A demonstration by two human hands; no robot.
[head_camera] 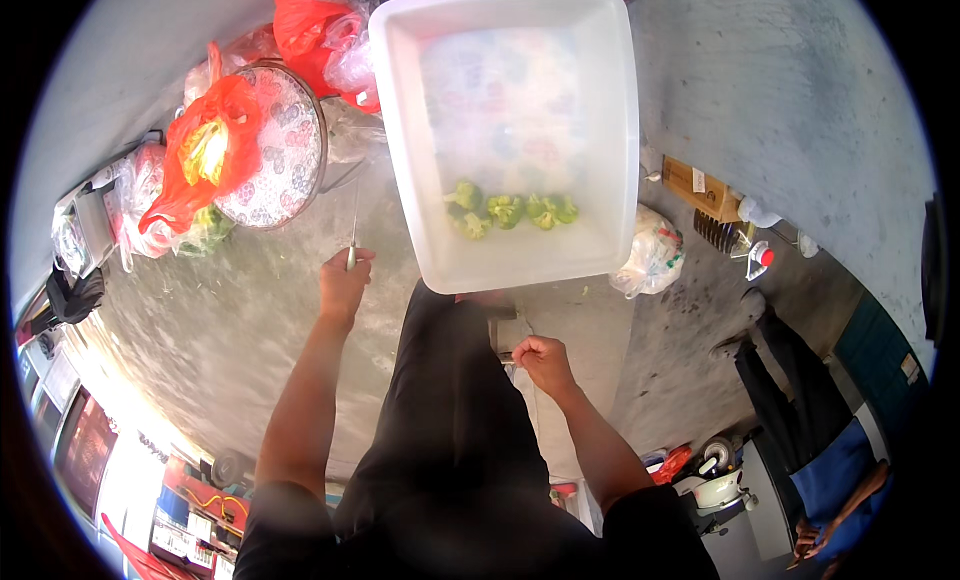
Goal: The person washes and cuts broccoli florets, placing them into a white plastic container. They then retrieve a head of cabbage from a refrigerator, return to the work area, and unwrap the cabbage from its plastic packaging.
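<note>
My left hand is closed around the pale handle of a knife, its thin blade pointing away from me. Before my knees stands a white plastic tub. Several green broccoli florets lie along the near end of its floor. My right hand hangs beside my right thigh with curled fingers, below the tub's near rim. Whether anything sits between those fingers cannot be made out.
Left of the tub, a round patterned stool bears a red plastic bag. A tied clear bag rests by the tub's right side. Farther right are a cardboard box, a red-capped bottle and another person.
</note>
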